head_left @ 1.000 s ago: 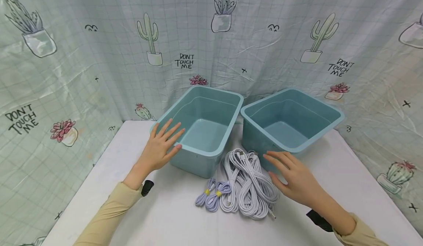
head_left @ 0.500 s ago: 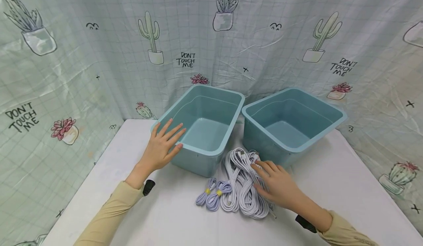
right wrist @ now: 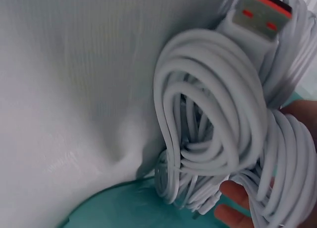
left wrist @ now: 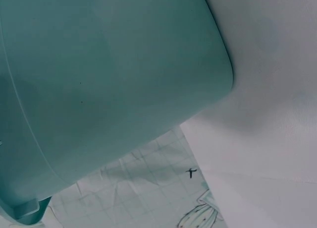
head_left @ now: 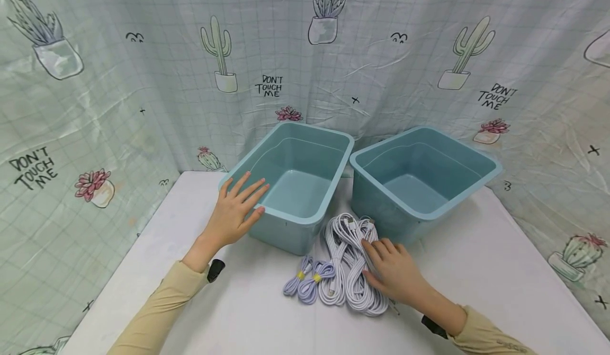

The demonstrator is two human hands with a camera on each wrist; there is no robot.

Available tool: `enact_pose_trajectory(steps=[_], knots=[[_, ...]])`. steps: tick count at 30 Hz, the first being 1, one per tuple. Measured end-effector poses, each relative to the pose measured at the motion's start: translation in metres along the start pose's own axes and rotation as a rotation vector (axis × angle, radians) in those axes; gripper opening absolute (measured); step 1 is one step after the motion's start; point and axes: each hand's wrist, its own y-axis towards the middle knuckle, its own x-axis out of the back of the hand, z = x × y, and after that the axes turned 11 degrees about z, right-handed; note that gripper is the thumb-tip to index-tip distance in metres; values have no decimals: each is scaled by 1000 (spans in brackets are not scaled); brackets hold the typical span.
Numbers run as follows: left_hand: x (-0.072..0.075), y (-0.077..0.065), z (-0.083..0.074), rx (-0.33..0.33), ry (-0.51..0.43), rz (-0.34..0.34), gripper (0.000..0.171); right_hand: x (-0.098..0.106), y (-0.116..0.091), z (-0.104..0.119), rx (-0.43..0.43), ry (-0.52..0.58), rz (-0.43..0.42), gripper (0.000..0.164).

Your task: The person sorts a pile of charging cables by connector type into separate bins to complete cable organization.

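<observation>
My left hand (head_left: 231, 213) is spread with straight fingers over the near-left corner of the left blue-green bin (head_left: 312, 221); the left wrist view shows the bin's outer wall (left wrist: 124, 64). My right hand (head_left: 399, 276) is at the right side of a pile of coiled white USB cables (head_left: 339, 254). In the right wrist view, its fingers and thumb (right wrist: 298, 109) curl round one coiled cable (right wrist: 292, 168), and another coil (right wrist: 213, 84) with a USB plug (right wrist: 260, 20) lies beside it. Two small lilac cable bundles (head_left: 295, 283) with yellow ties lie left of the pile.
A second blue-green bin (head_left: 425, 215) stands at the back right, just behind the pile. Both bins have nothing inside. The white table (head_left: 267, 323) ends at a patterned curtain (head_left: 162, 79) at the back and sides.
My right hand has moved left and down from beside the right bin onto the white cables, and its fingers have curled in. My left hand has stayed in place.
</observation>
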Motion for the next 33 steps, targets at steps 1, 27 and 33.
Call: enact_pose_trajectory(steps=[1,27,33], knots=[[0,0,0,1,0,1,61,-1,0,0,-3,-5,-8,62],[2,-1,-2,14,-2,18,59,9,5,-3,57,-95,-145,58],[2,-1,-2,14,-3,15,59,18,4,-9,77,-92,-125,25]])
